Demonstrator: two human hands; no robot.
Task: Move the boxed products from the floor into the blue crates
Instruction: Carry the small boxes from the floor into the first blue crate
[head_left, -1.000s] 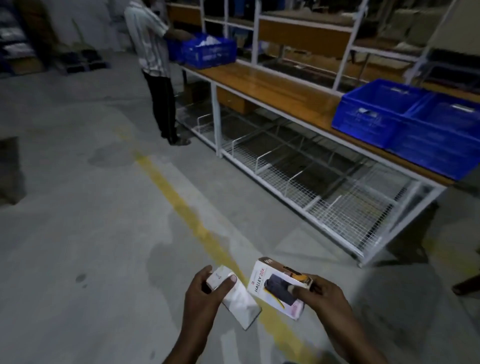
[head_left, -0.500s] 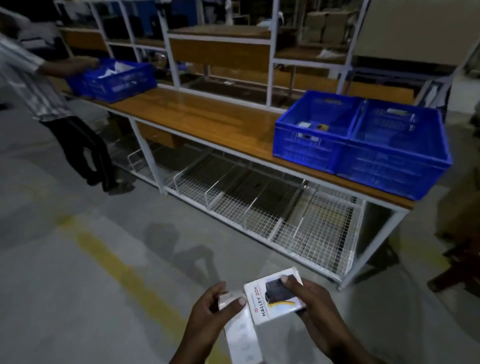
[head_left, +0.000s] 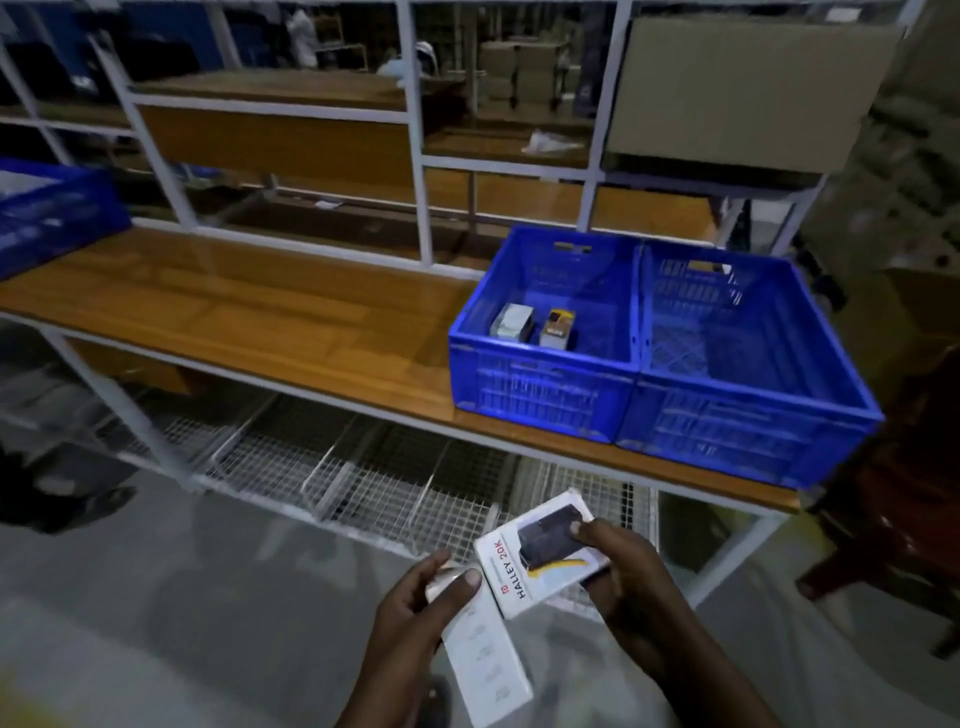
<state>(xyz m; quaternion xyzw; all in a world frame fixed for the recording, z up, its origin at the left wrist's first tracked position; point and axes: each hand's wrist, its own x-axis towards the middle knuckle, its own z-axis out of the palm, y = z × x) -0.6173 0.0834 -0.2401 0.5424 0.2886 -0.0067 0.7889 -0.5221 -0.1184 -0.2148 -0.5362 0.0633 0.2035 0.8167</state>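
Now carrying | left hand (head_left: 415, 618) is gripping white box (head_left: 485, 660), right hand (head_left: 621, 582) is gripping Halley box (head_left: 540, 558), both near, low | left crate (head_left: 543, 400) on surface (head_left: 234, 312) is holding two boxes | advice: lifting clear over near rim, lowering flat beside them

A white box printed "HALLEY 20K" (head_left: 540, 558) overlaps a long plain white box (head_left: 485, 665). Two blue crates (head_left: 636, 364) stand side by side (touching); the left holds what look like two small boxes (head_left: 535, 326).

Left hand (head_left: 415, 605), right hand (head_left: 618, 577) — fingers curled
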